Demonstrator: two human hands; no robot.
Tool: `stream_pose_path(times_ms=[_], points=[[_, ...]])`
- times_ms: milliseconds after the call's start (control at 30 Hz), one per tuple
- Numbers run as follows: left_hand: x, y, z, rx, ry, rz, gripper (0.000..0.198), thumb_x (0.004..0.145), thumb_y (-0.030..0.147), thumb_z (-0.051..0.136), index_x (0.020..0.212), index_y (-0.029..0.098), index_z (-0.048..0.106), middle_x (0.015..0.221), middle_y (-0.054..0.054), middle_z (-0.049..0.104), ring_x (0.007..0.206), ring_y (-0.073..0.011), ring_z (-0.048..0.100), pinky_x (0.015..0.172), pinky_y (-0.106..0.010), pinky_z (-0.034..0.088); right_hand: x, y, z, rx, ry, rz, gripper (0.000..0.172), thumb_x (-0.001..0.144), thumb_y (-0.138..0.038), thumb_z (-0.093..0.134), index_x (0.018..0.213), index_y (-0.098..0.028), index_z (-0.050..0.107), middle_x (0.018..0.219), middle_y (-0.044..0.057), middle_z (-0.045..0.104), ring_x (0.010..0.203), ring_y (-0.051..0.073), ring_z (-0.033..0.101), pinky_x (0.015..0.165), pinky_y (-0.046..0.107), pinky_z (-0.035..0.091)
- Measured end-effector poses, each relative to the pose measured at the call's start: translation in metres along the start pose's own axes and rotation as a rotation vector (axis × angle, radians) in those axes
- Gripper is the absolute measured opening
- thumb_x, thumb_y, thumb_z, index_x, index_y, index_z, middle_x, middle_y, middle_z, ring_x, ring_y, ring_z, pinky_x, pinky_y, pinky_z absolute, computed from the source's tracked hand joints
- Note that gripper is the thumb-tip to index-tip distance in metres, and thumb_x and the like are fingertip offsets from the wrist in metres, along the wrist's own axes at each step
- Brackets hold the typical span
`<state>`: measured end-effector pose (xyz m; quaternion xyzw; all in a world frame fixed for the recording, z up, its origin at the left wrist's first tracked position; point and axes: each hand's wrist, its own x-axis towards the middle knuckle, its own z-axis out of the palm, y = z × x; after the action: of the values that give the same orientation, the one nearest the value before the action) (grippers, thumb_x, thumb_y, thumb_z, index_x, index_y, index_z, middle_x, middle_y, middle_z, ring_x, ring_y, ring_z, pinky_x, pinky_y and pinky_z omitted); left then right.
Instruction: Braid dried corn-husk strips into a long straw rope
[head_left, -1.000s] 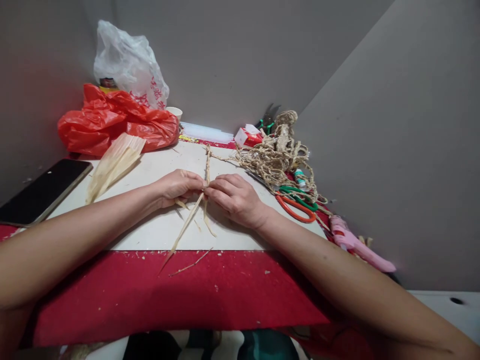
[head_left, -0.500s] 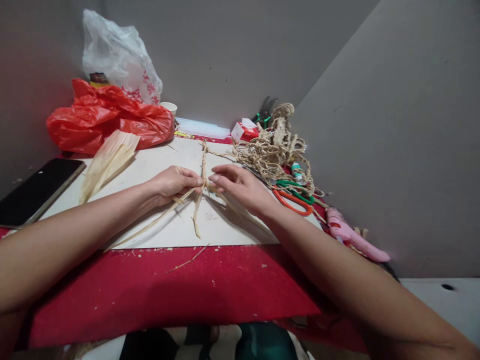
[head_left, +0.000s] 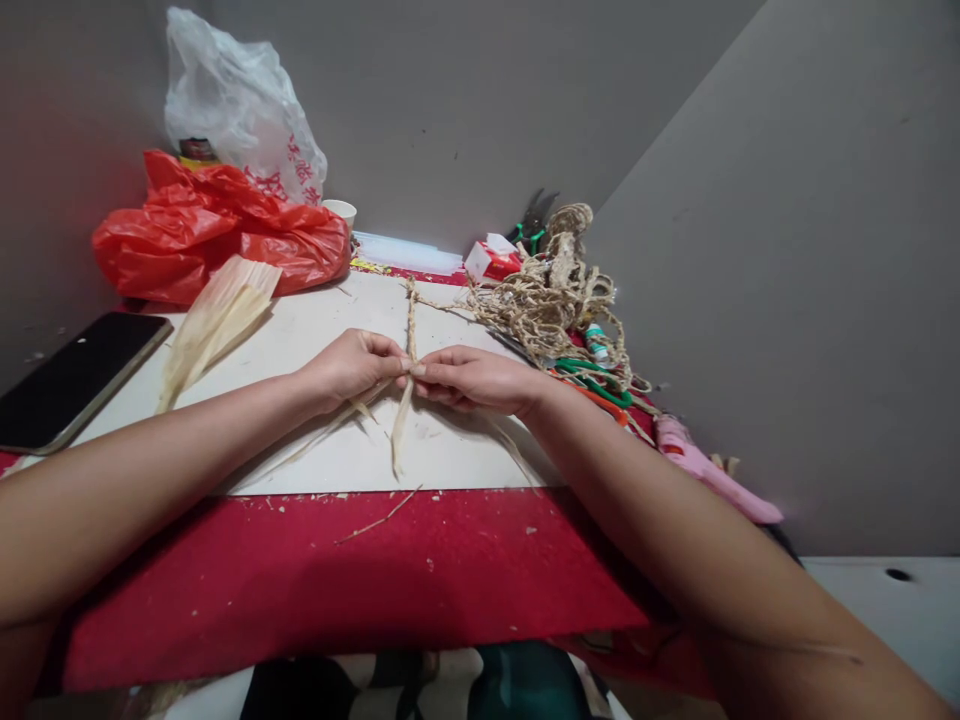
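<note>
pinching the lower end of a slim husk braid (head_left: 411, 325), the left hand (head_left: 356, 365) and right hand (head_left: 476, 378) meet thumb to thumb over the middle of a white board (head_left: 450, 460), both closed on the work. the braid runs away from them toward the board's far edge, where a thin cord leads right into a tangled heap of braided cord (head_left: 544, 305). that heap crowds the right side, with green-handled pruners (head_left: 531, 238) and a red-and-white box (head_left: 493, 258) behind it, scissors (head_left: 592, 375) at its near edge and a pink glue gun (head_left: 712, 470) farther right. on the left lie a dried corn husk (head_left: 221, 320) and a phone (head_left: 82, 380), below a crumpled red plastic bag (head_left: 225, 235). the fingers cover the join, so how the strands cross there cannot be made out. one loose strand (head_left: 401, 430) hangs toward the near edge; others pass partly behind the forearms. the right arm hides part of the scissors' orange handle, and the phone is cut off at the frame's left edge.
</note>
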<state>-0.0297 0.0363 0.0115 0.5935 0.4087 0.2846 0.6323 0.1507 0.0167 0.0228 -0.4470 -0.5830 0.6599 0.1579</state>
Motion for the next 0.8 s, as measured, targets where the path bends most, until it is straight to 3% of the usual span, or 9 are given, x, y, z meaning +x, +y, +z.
stream_pose_path(times_ms=[133, 333, 567, 667, 800], points=[[-0.001, 0.0, 0.0, 0.079, 0.046, 0.085, 0.008, 0.07, 0.02, 0.065, 0.068, 0.012, 0.065, 0.059, -0.001, 0.059, 0.05, -0.0051, 0.042, 0.051, -0.02, 0.032, 0.002, 0.001, 0.002, 0.217, -0.016, 0.031, 0.029, 0.087, -0.035, 0.049, 0.065, -0.016, 0.046, 0.048, -0.009, 0.02, 0.039, 0.003, 0.011, 0.035, 0.015, 0.008], [0.0, 0.003, -0.006, 0.254, 0.01, 0.062, 0.009, 0.069, 0.02, 0.06, 0.073, 0.014, 0.067, 0.047, 0.003, 0.048, 0.041, -0.0048, 0.029, 0.043, -0.022, 0.02, 0.003, 0.006, 0.021, 0.444, 0.136, 0.019, 0.022, 0.084, -0.022, 0.048, 0.064, -0.015, 0.048, 0.046, -0.01, 0.019, 0.038, 0.003, 0.011, 0.035, 0.015, 0.008], [-0.006, 0.014, -0.001, 0.354, -0.074, 0.065, 0.017, 0.07, 0.012, 0.047, 0.071, 0.013, 0.064, 0.046, 0.001, 0.051, 0.04, -0.0064, 0.035, 0.044, -0.022, 0.023, 0.001, 0.007, 0.039, 0.533, 0.277, -0.014, 0.015, 0.083, -0.018, 0.047, 0.07, -0.012, 0.052, 0.046, -0.01, 0.017, 0.039, 0.003, 0.008, 0.034, 0.015, 0.006], [-0.016, 0.017, 0.008, 0.454, -0.022, 0.068, 0.014, 0.07, 0.012, 0.049, 0.075, 0.014, 0.062, 0.048, 0.0, 0.053, 0.041, -0.0075, 0.037, 0.045, -0.023, 0.024, 0.001, 0.007, 0.042, 0.639, 0.264, -0.011, 0.019, 0.082, -0.017, 0.049, 0.064, -0.016, 0.042, 0.047, -0.01, 0.017, 0.04, 0.003, 0.007, 0.034, 0.015, 0.005], [-0.026, 0.012, 0.021, 0.523, 0.075, 0.2, 0.011, 0.069, 0.01, 0.05, 0.076, 0.014, 0.058, 0.051, 0.0, 0.053, 0.048, -0.0096, 0.041, 0.051, -0.023, 0.027, 0.004, 0.01, 0.045, 0.7, 0.265, -0.04, 0.026, 0.08, -0.017, 0.053, 0.062, -0.018, 0.035, 0.047, -0.01, 0.018, 0.04, 0.003, 0.008, 0.035, 0.015, 0.006]])
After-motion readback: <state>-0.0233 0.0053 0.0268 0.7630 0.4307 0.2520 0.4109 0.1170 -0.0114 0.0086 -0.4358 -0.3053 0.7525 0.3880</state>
